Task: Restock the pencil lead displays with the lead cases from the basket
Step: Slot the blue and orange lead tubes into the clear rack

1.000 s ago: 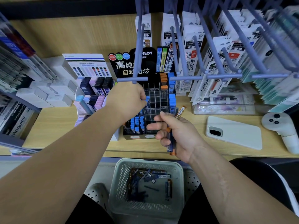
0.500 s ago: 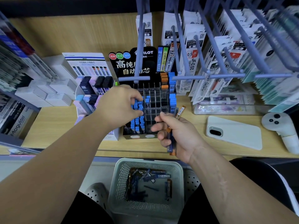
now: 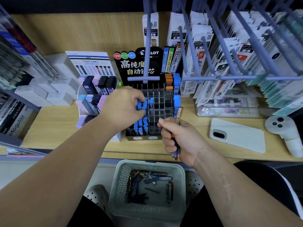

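A black Pilot lead display (image 3: 157, 102) with a clear grid of slots stands on the wooden shelf. Blue-capped cases fill its left and right columns, orange-capped ones the back. My left hand (image 3: 123, 107) reaches over its left side, fingers curled on a blue-capped lead case (image 3: 142, 104) in the slots. My right hand (image 3: 178, 138) grips a small bundle of lead cases (image 3: 177, 128), one orange-labelled, upright in front of the display. A pale mesh basket (image 3: 121, 190) below the shelf holds several loose lead cases (image 3: 147, 181).
A second display of pastel and black cases (image 3: 95, 95) stands to the left. Metal peg hooks (image 3: 213, 77) with hanging refill packs jut out overhead. A white phone (image 3: 237, 135) and a white controller (image 3: 283, 133) lie on the shelf to the right. White boxes (image 3: 49, 94) sit far left.
My left hand drew back from the upper rows down to the blue-capped cases on the display's left side. My right hand with its bundle stayed nearly still.
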